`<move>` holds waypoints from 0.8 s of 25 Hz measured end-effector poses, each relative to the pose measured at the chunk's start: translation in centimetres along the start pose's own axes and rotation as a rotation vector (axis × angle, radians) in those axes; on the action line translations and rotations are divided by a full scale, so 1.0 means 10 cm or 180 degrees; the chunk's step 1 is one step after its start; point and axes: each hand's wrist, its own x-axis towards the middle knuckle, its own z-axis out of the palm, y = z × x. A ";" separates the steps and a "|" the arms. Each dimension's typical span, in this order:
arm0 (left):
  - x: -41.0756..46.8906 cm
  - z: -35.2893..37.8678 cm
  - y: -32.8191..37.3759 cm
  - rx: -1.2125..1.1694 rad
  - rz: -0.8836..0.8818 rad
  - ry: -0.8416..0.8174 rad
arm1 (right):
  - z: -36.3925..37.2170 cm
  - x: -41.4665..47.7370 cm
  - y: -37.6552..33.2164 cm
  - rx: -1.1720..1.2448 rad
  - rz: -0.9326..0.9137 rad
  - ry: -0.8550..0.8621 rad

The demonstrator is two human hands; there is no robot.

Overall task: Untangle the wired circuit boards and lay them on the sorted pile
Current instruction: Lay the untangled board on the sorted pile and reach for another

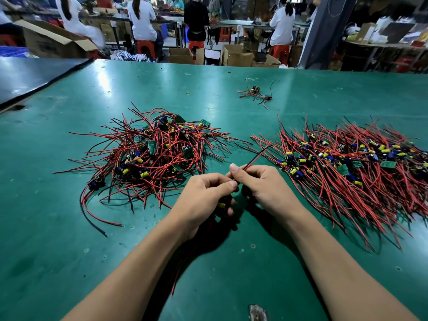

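Note:
A tangled heap of circuit boards (152,156) with red and black wires lies left of centre on the green table (69,251). The sorted pile (352,165), its wires combed mostly one way, spreads out at the right. Between them, my left hand (203,200) grips one wired circuit board (221,205); a yellow capacitor shows under the fingers, and red and black leads hang below the wrist. My right hand (259,184) pinches that board's other red and black wires (257,156), which point up and to the right toward the sorted pile.
A small separate cluster of boards and wires (256,95) lies farther back, with a rubber band (188,94) to its left. A dark panel (34,75) overlaps the table's far left corner. Beyond the table, seated people, red stools and cardboard boxes (236,55) fill the workshop.

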 end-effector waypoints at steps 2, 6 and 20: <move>-0.01 0.01 0.00 0.0055 0.0080 -0.0109 | -0.04 0.02 0.00 -0.0279 -0.0073 0.0246; -0.03 0.01 0.01 0.0424 0.0236 -0.0361 | -0.16 0.09 -0.01 0.0249 0.0046 0.0752; -0.01 -0.01 -0.04 0.0326 0.0096 -0.0231 | -0.12 0.11 -0.01 0.1297 0.0712 0.0305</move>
